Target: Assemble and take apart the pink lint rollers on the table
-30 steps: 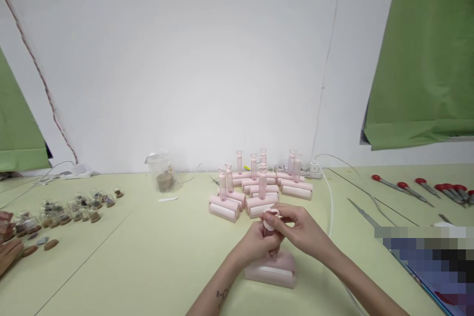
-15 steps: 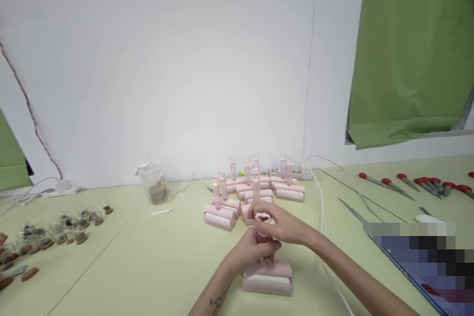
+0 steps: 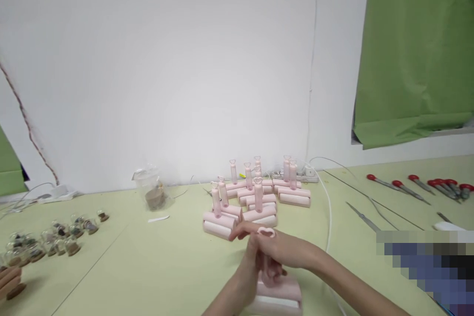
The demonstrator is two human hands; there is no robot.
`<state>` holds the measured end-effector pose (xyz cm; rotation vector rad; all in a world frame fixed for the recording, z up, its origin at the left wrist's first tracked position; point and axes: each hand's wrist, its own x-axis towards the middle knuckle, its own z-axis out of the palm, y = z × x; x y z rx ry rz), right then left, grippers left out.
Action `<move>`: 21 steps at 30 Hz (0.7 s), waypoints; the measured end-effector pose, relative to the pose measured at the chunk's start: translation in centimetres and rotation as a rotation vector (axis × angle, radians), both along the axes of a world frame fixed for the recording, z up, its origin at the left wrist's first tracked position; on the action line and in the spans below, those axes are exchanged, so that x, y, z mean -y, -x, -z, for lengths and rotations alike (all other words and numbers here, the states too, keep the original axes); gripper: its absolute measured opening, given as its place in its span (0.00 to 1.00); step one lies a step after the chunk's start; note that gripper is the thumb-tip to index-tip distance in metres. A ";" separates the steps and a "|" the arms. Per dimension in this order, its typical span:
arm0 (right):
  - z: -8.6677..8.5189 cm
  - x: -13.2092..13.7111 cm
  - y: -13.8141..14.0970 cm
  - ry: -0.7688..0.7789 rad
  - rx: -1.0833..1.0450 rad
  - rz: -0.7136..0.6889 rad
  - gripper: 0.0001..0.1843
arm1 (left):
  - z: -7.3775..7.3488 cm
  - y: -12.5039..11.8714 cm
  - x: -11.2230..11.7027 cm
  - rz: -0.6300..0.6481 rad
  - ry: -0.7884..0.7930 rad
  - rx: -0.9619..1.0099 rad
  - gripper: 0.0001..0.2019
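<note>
A pink lint roller [image 3: 278,292] stands on the pale green table [image 3: 155,266] at the bottom middle, its handle upright with a heart-shaped loop [image 3: 266,231] on top. My left hand [image 3: 249,270] is wrapped round the handle from the left. My right hand [image 3: 282,250] is closed on the upper handle just under the loop, one finger stretched out to the left. Behind them stands a cluster of several finished pink lint rollers [image 3: 255,197].
Several small corked glass bottles [image 3: 55,237] lie at the left, with another person's hand [image 3: 9,281] at the left edge. A plastic bag [image 3: 150,190] sits by the wall. Red-handled tools [image 3: 418,187] and tweezers [image 3: 361,215] lie at the right. A white cable [image 3: 328,207] runs down the table.
The view has tilted up a little and the roller with both hands now sits lower in frame. My right hand has dropped from the heart loop to the handle under it.
</note>
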<state>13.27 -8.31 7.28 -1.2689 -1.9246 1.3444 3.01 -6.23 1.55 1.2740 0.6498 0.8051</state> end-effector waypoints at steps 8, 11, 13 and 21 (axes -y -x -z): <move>-0.7 0.7 0.8 -0.294 -0.027 0.026 0.14 | -1.1 -1.6 2.0 -0.227 0.263 0.054 0.30; -1.1 1.0 1.0 -0.370 -0.002 0.062 0.14 | -0.9 -1.4 2.0 -0.269 0.321 0.038 0.30; -1.1 1.2 1.2 -0.364 -0.016 0.082 0.12 | -0.5 -1.3 1.9 -0.298 0.355 0.047 0.30; -0.6 0.7 1.4 -0.132 -0.020 0.117 0.06 | -0.2 -1.5 1.4 -0.276 0.264 0.058 0.30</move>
